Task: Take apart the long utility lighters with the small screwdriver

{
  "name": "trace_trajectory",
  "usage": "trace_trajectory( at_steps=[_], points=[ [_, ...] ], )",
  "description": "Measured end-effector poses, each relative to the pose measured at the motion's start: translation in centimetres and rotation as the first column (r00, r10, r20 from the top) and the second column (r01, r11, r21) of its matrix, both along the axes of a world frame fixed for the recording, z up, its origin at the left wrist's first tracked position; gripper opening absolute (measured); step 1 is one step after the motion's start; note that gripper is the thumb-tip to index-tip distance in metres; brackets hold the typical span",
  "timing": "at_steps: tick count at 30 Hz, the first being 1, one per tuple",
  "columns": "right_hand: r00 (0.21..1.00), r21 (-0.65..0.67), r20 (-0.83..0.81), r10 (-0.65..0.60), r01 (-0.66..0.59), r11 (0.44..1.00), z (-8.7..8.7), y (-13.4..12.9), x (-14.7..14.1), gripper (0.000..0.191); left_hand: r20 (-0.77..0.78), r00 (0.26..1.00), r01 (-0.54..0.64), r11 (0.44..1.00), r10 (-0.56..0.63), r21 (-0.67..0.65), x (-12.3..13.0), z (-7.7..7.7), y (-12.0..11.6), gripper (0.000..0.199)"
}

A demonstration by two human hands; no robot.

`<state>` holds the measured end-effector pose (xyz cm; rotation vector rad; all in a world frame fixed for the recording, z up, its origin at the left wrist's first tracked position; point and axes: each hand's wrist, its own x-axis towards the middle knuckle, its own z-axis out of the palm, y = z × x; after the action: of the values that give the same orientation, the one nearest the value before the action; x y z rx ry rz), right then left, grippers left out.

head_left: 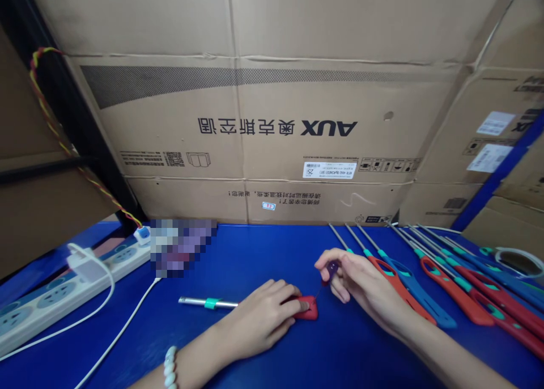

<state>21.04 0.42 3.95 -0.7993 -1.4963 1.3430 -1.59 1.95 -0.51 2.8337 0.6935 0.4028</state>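
Note:
A red long-necked lighter lies on the blue table, its metal tube pointing left with a green band around it. My left hand wraps over its red body and presses it down, hiding the middle part. To the right, my right hand pinches a small dark purple screwdriver between thumb and fingers. The thin shaft slants down to the left, its tip at the red body's right end. Whether the tip sits in a hole is too small to tell.
Several red, orange and blue lighters lie side by side at the right. A white power strip with cables runs along the left. Cardboard stands behind the blue table.

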Motion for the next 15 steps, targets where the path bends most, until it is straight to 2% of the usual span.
trace_trajectory(
  at_steps=[3, 7, 11, 15],
  points=[
    [0.996, -0.006, -0.075, 0.041, -0.042, 0.999, -0.27, 0.11, -0.05, 0.033, 0.016, 1.000, 0.005, 1.000, -0.005, 0.008, -0.02, -0.03, 0.01, 0.034],
    [1.000, 0.027, -0.009, -0.006, 0.006, 1.000, -0.31, 0.28, 0.19, 0.022, 0.005, 1.000, 0.004, 1.000, -0.004, 0.004, -0.05, -0.09, 0.05, 0.035],
    [0.997, 0.064, 0.057, -0.048, 0.044, 0.997, -0.04, 0.16, 0.32, 0.029, 0.013, 1.000, -0.002, 1.000, 0.002, -0.003, 0.00, -0.08, 0.05, 0.034],
    [0.999, 0.032, 0.032, -0.030, 0.029, 0.999, 0.02, 0.06, 0.17, 0.035, 0.012, 1.000, 0.009, 1.000, -0.009, 0.008, 0.01, 0.08, 0.01, 0.035]
  ],
)
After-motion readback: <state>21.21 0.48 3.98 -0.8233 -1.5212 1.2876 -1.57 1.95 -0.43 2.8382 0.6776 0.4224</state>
